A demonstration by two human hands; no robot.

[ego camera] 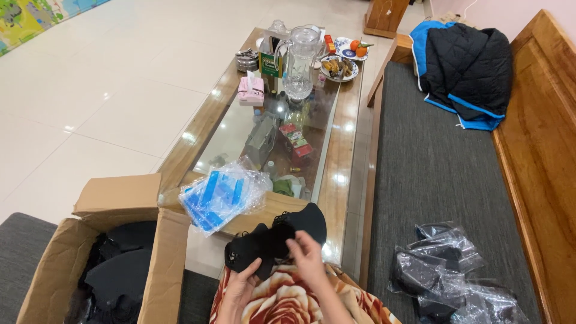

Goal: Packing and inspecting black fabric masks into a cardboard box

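Hands [240,291] [309,258] pinch black fabric piece [276,240], grip closed; shape unclear, possibly mask; forearms cut off.

black fabric piece [276,240], flat, above lap

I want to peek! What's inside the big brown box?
The cardboard box holds a pile of black fabric pieces, like the one in the hands. What lies underneath them is covered.

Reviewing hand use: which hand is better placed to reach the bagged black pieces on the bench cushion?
Probably the right hand: it pinches the black fabric piece on the side nearer the clear bags, which lie to the person's right. The left hand holds the piece's lower edge, farther away.
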